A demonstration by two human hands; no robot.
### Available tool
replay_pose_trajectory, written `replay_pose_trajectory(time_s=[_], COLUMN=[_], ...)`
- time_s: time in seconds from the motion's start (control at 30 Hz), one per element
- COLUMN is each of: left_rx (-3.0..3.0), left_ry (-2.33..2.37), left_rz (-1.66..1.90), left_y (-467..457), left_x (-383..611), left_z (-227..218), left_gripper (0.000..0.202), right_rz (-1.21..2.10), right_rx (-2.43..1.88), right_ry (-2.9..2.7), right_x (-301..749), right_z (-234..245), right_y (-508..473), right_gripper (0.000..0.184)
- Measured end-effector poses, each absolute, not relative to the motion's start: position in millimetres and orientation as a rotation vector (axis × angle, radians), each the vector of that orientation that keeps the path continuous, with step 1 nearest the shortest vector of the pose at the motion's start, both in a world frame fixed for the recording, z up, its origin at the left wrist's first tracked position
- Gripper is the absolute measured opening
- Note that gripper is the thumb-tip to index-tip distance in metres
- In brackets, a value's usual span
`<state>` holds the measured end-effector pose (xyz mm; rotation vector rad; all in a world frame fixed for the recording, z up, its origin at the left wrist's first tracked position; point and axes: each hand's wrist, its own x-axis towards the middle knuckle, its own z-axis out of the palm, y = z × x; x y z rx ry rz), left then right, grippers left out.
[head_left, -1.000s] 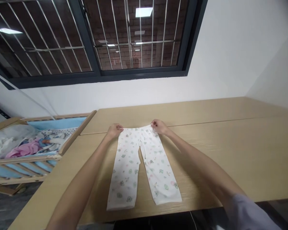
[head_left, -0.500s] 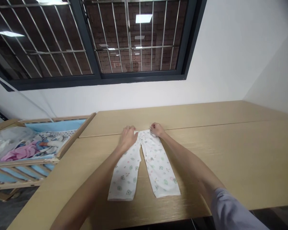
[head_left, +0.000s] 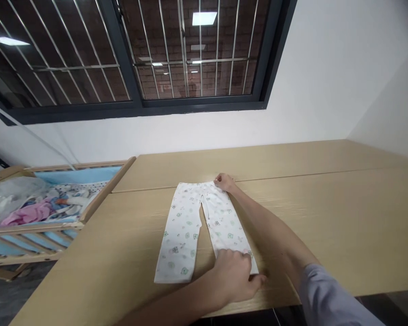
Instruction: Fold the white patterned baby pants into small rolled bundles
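A pair of small white trousers (head_left: 180, 235) with a green and grey animal print lies flat on the wooden table, waistband away from me and legs toward me. My right hand (head_left: 225, 182) is closed in a pinch on the right corner of the waistband. Across the lower end of the right leg reaches my left hand (head_left: 234, 275), palm down at the cuff. Its thumb sticks out to the right, apart from the curled fingers. Part of that cuff is hidden under this hand.
The broad wooden table (head_left: 326, 217) has a seam running across it and meets the white wall (head_left: 197, 131). At its left stands a wooden crib (head_left: 109, 194) with blue lining and piled pink and white cloths (head_left: 30, 213). A barred window (head_left: 197, 104) is above.
My left hand has left the waistband's left side and come down and right to the right leg's cuff. My right hand stays at the waistband corner. The view has tilted slightly.
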<state>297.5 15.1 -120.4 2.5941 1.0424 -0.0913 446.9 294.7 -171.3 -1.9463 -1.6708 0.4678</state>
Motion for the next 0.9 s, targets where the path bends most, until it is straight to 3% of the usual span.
replay_pose_trajectory(time_s=[0.27, 0.43, 0.67, 0.9], left_rx=[2.586, 2.394, 1.771, 1.576], left_ry=[1.127, 1.303, 1.493, 1.626], left_rz=[-0.091, 0.183, 0.667, 0.737], left_y=[10, -3, -24, -32], left_x=[300, 268, 188, 133], left_z=[-113, -93, -92, -120], left_gripper=[0.036, 0.032, 0.043, 0.048], right_rz=[0.508, 0.572, 0.667, 0.666], right_rx=[-1.924, -1.839, -1.689, -1.707], right_ry=[-1.643, -1.633, -1.644, -1.717], right_x=[442, 437, 391, 318], right_z=[-157, -133, -102, -103], right_y=[289, 288, 302, 316], right_gripper=[0.007, 0.017, 0.015, 0.015])
